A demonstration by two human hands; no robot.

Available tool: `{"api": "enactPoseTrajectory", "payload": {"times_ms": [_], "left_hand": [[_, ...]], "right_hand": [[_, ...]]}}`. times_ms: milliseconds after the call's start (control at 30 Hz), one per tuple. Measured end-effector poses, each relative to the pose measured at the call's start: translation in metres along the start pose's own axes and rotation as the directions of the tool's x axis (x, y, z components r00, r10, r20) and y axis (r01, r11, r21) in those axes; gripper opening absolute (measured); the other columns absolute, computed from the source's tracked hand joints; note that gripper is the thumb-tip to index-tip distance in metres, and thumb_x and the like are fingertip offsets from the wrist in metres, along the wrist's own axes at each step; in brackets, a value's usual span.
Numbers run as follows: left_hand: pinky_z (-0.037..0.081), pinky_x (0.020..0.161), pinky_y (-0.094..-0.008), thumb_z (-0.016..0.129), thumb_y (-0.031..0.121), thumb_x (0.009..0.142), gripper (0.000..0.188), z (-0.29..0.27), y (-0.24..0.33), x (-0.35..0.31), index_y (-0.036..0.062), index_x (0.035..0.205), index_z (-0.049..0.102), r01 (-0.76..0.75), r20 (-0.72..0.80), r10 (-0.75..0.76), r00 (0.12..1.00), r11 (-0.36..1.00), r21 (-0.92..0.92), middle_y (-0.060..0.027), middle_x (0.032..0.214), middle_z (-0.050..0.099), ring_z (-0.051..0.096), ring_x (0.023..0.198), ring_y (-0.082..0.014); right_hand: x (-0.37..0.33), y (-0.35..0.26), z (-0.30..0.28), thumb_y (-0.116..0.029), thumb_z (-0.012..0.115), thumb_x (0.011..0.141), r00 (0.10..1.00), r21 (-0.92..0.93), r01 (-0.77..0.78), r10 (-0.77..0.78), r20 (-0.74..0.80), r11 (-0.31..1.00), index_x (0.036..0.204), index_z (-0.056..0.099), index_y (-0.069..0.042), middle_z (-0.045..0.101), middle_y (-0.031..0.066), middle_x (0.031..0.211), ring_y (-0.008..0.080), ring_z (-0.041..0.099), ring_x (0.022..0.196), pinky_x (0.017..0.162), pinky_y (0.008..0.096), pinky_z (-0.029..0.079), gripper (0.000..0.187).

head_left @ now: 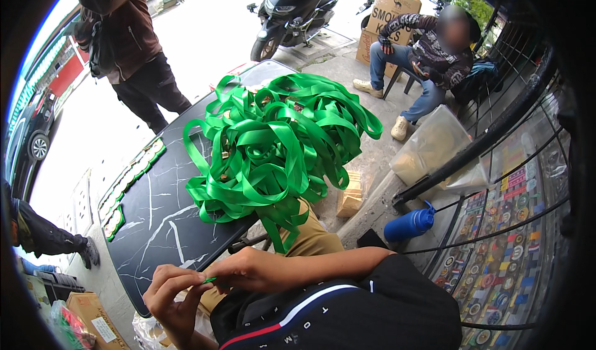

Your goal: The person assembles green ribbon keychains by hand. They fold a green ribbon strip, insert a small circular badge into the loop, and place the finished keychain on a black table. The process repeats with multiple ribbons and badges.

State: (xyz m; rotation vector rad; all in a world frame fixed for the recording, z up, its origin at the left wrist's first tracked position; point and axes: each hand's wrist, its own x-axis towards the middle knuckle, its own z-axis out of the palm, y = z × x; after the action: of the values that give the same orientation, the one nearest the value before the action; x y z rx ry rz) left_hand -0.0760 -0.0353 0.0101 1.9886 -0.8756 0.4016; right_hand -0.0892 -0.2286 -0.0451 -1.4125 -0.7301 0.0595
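My left hand (172,297) and my right hand (243,270) meet over the near edge of a black, white-veined table (158,238). Between their pinched fingertips shows a small piece of green ribbon (210,280); most of it is hidden by the fingers. A big tangled heap of shiny green ribbons (267,148) covers the table's far right part, with loops hanging over the side. Small gold-coloured metal bits peek out among the loops. Along the table's left edge runs a row of round green-and-white pieces (133,171), some overlapping.
A person stands beyond the table at left (127,40); another sits at far right (428,58). Near me on the right are a blue bottle (410,224), a clear plastic bin (434,142) and a wire rack (496,126). A cardboard box (96,319) lies lower left.
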Motion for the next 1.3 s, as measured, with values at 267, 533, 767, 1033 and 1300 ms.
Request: {"api": "enactPoseTrajectory", "payload": {"times_ms": [267, 533, 767, 1033, 1300], "left_hand": [[0.046, 0.059, -0.0271, 0.085, -0.001, 0.059, 0.027, 0.001, 0.007, -0.004, 0.0002, 0.079, 0.067, 0.078, -0.020, -0.077, 0.997, 0.997, 0.015, -0.0081, 0.070, 0.065, 0.061, 0.064, -0.0176], [0.044, 0.056, -0.0262, 0.084, -0.005, 0.058, 0.025, -0.001, 0.006, -0.007, -0.0002, 0.075, 0.067, 0.070, 0.008, -0.070, 0.998, 0.996, 0.061, -0.0068, 0.066, 0.063, 0.059, 0.059, -0.0160], [0.043, 0.055, -0.0254, 0.084, -0.004, 0.058, 0.025, -0.004, 0.003, -0.010, -0.0006, 0.077, 0.067, 0.111, -0.009, -0.111, 0.994, 0.993, -0.029, -0.0077, 0.066, 0.063, 0.059, 0.059, -0.0155], [0.042, 0.052, -0.0241, 0.085, -0.001, 0.062, 0.024, 0.000, -0.004, -0.027, -0.0013, 0.075, 0.065, 0.066, -0.165, -0.071, 0.984, 0.997, -0.037, -0.0068, 0.063, 0.061, 0.057, 0.056, -0.0155], [0.049, 0.064, -0.0266, 0.058, 0.052, 0.093, 0.055, 0.031, -0.008, -0.074, -0.0009, 0.107, 0.055, 0.496, 0.652, -0.128, 0.747, -0.545, -0.676, -0.0063, 0.069, 0.062, 0.062, 0.064, -0.0181]], "right_hand": [[0.000, 0.000, 0.001, -0.007, 0.054, 0.096, 1.000, -0.034, 0.012, -0.011, 0.024, 0.999, 0.099, 0.059, 0.001, 0.062, 0.0103, 0.071, 0.0234, 0.064, 0.067, 0.064, 0.0330, 0.050, 0.010], [-0.001, 0.003, 0.000, 0.000, 0.056, 0.086, 0.997, -0.157, 0.066, -0.059, 0.048, 0.985, 0.098, 0.059, 0.001, 0.063, 0.0124, 0.073, 0.0267, 0.066, 0.069, 0.064, 0.0349, 0.050, 0.012], [-0.001, 0.001, 0.002, 0.001, 0.056, 0.086, 0.993, -0.072, 0.076, -0.069, 0.094, 0.994, 0.099, 0.060, 0.001, 0.064, 0.0130, 0.075, 0.0263, 0.066, 0.070, 0.065, 0.0351, 0.050, 0.013], [0.008, -0.001, -0.001, 0.000, 0.059, 0.086, 0.982, -0.097, 0.084, -0.065, 0.179, 0.992, 0.100, 0.061, 0.000, 0.065, 0.0118, 0.075, 0.0267, 0.065, 0.070, 0.066, 0.0354, 0.050, 0.015], [0.040, -0.023, -0.012, -0.013, 0.056, 0.098, 0.988, 0.248, 0.074, -0.105, 0.113, 0.966, 0.106, 0.064, 0.002, 0.067, 0.0088, 0.077, 0.0162, 0.067, 0.072, 0.068, 0.0301, 0.052, 0.019]]}}
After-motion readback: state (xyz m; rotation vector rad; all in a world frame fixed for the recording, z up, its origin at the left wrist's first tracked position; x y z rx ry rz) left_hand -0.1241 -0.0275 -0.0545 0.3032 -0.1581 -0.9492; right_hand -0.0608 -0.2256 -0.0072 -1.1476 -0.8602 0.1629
